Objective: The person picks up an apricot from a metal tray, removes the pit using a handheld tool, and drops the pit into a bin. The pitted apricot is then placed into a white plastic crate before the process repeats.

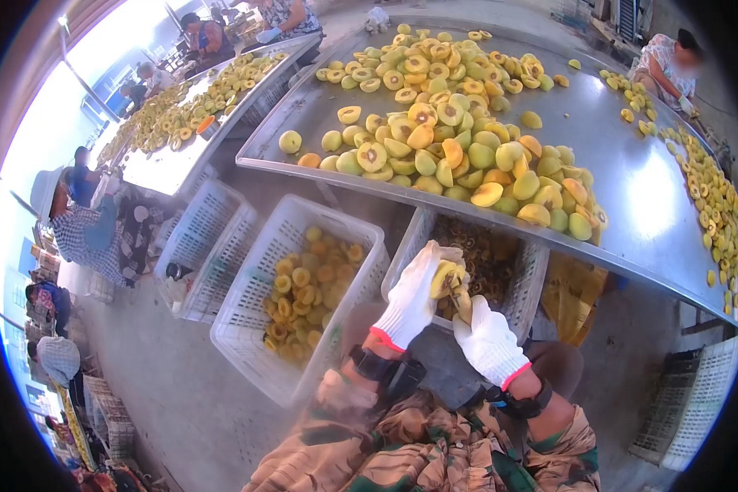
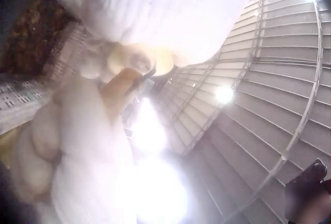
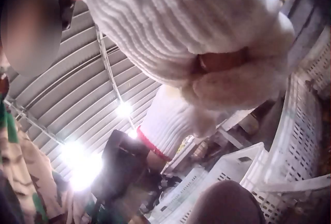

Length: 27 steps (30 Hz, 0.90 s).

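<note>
Both hands wear white knit gloves with red cuffs. My left hand (image 1: 410, 297) holds a yellow-green fruit half (image 1: 445, 277), cut face toward the right hand; the fruit (image 2: 163, 61) is partly hidden by the glove in the left wrist view. My right hand (image 1: 492, 344) grips a tool with a brown handle (image 1: 464, 306). In the left wrist view the tool (image 2: 121, 87) has a dark curved tip against the fruit. In the right wrist view the fingers of my right hand (image 3: 191, 33) curl round the brown handle (image 3: 222, 61), and my left hand (image 3: 173, 119) is behind.
Ahead stands a metal table (image 1: 582, 123) with a heap of halved fruit (image 1: 459, 156). A white crate (image 1: 246, 328) of fruit halves is at the left; another crate (image 1: 533, 287) with dark scraps lies beneath the hands. More crates and several people are around.
</note>
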{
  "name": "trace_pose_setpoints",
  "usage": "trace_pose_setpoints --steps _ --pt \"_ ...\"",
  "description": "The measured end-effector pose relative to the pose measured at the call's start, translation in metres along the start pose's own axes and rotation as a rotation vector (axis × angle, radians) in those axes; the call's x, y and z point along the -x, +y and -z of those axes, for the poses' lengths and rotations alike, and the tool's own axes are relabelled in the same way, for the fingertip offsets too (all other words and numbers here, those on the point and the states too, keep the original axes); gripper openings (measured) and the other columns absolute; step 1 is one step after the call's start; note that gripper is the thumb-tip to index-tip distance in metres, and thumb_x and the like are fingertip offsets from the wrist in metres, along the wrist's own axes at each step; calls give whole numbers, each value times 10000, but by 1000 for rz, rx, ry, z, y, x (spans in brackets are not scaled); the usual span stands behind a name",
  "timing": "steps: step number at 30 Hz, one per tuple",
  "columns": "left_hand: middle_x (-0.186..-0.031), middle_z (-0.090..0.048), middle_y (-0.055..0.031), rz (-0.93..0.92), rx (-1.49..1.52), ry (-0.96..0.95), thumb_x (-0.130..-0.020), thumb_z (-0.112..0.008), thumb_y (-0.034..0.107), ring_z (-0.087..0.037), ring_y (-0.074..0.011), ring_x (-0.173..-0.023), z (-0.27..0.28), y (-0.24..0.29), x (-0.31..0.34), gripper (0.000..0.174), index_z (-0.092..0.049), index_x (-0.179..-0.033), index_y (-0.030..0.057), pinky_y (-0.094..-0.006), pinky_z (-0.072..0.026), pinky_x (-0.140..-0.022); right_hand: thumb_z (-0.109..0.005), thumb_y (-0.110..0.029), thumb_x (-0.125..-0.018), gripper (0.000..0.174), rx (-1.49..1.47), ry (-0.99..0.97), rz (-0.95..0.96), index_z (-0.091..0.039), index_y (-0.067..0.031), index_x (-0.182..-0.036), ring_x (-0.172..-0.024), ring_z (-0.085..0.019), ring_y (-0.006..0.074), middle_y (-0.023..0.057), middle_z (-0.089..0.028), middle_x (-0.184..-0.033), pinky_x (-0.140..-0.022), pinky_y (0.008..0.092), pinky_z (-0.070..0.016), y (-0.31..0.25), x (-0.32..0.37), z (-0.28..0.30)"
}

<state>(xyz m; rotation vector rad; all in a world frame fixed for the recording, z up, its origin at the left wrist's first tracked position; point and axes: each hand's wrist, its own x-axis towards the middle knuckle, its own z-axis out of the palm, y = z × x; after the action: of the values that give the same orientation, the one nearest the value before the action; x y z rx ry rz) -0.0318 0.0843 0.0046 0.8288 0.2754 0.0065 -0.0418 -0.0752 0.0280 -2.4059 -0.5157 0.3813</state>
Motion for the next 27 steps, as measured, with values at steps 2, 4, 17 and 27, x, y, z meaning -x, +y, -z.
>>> trace_pose_setpoints --steps 2,4,17,27 --pt "-937 -638 -133 17 127 58 -980 -534 398 -647 -263 -839 -9 4 6 422 -590 -1055 -13 -392 -548 -779 -587 -200 -896 229 30 96 87 -495 -39 -1031 -630 -616 436 249 -609 -689 -557 505 -488 0 3 -10" --pt "-928 -634 -140 73 291 73 -983 -526 392 -648 -287 -833 -13 2 8 413 -589 -1043 -12 -418 -557 -782 -607 -206 -889 232 13 156 104 -502 -41 -1013 -648 -610 452 257 -605 -686 -566 521 -488 3 4 -22" --pt "-957 -624 -108 -345 51 208 -1031 -412 370 -644 -239 -863 -39 -13 17 414 -569 -1076 -10 -381 -543 -836 -615 -250 -896 284 -18 176 -93 -486 -38 -1034 -641 -612 463 264 -597 -663 -541 543 -481 -18 5 -19" --pt "-764 -649 -50 -5 -344 298 -1009 -458 405 -627 -149 -673 -32 8 5 448 -663 -968 9 -270 -517 -654 -572 -339 -894 377 -103 -140 -168 -504 -17 -1078 -787 -637 443 252 -648 -838 -676 482 -508 -18 3 0"
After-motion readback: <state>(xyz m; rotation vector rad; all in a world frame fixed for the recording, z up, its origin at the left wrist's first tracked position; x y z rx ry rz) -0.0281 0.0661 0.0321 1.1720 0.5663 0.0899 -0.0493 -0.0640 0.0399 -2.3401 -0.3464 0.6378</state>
